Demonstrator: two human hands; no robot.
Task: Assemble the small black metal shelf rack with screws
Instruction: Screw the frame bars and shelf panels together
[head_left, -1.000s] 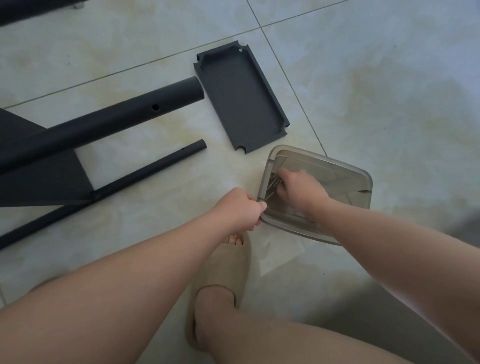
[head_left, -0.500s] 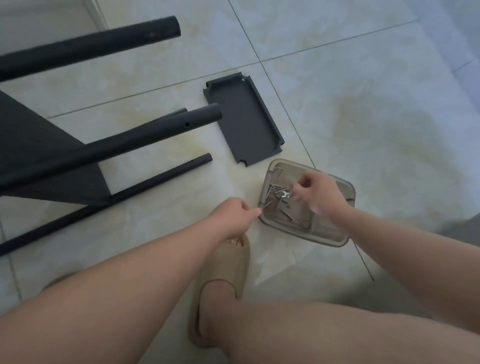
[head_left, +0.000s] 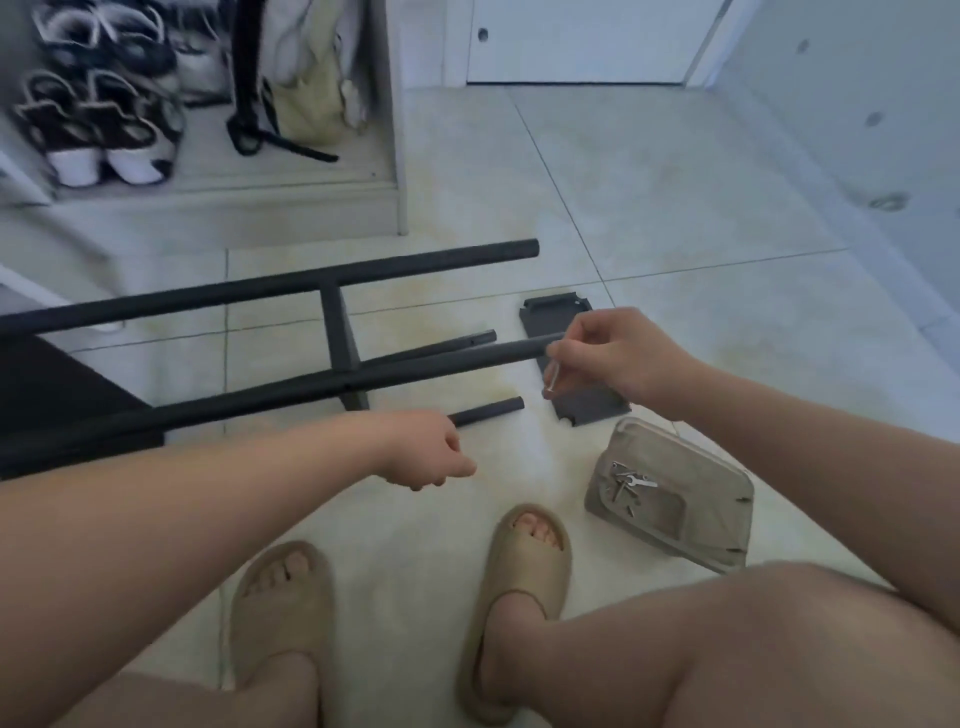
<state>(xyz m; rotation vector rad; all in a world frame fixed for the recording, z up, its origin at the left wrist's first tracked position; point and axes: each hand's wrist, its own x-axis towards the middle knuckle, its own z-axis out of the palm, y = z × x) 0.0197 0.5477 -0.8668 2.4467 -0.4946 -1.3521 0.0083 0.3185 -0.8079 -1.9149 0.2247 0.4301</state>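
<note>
My right hand (head_left: 618, 358) pinches a screw (head_left: 552, 375) beside the rack tube (head_left: 415, 366), over the shelf plate (head_left: 592, 406); my left hand (head_left: 428, 453) curls, contents unclear.

One wide-angle camera rides on my head, facing forward and steeply down, close over my arms. My left hand (head_left: 427, 457) and right hand (head_left: 618, 358) sit mid-frame, my left sandal (head_left: 283, 618) and right sandal (head_left: 522, 587) near the bottom, the tiled floor (head_left: 675, 208) stretching to a door (head_left: 587, 41) at the top.

Bare floor (head_left: 545, 457) between the lying rack tubes (head_left: 260, 395) and the parts tray (head_left: 717, 514) is open; the shelf panel (head_left: 592, 408) lies beyond.
</note>
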